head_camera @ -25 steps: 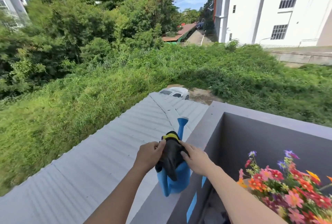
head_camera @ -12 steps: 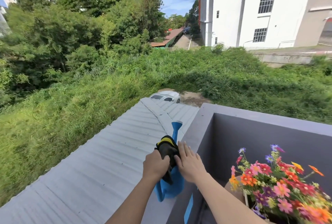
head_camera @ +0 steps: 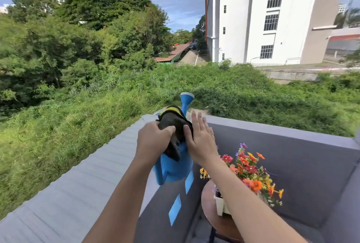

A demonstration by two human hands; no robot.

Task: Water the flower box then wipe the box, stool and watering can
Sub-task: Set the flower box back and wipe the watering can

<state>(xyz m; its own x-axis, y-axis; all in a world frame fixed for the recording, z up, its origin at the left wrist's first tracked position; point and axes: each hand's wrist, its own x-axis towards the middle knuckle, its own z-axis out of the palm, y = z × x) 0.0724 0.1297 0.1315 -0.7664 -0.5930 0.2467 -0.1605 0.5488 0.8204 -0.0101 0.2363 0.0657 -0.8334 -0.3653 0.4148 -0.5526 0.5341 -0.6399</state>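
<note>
A blue watering can point(head_camera: 173, 172) stands on the corner of the grey balcony wall point(head_camera: 272, 131), its spout pointing away over the grass. A dark cloth with a yellow edge point(head_camera: 171, 120) is draped over the can's top. My left hand point(head_camera: 152, 141) is shut on the cloth and presses it onto the can. My right hand point(head_camera: 200, 141) lies flat against the can's right side, fingers straight, thumb on the cloth. Below to the right, a white flower box point(head_camera: 220, 205) full of colourful flowers point(head_camera: 249, 168) sits on a round brown stool point(head_camera: 214, 221).
Beyond the wall a grey corrugated roof point(head_camera: 68, 194) slopes down on the left, then tall grass and trees. A white building point(head_camera: 253, 18) rises at the far right. Blue tape strips point(head_camera: 175, 209) mark the wall's inner face. The balcony corner closes in around the stool.
My left hand has slid across the cloth on top of the can. My right hand's fingers have straightened against the can's side. The view has shifted, so the stool now shows.
</note>
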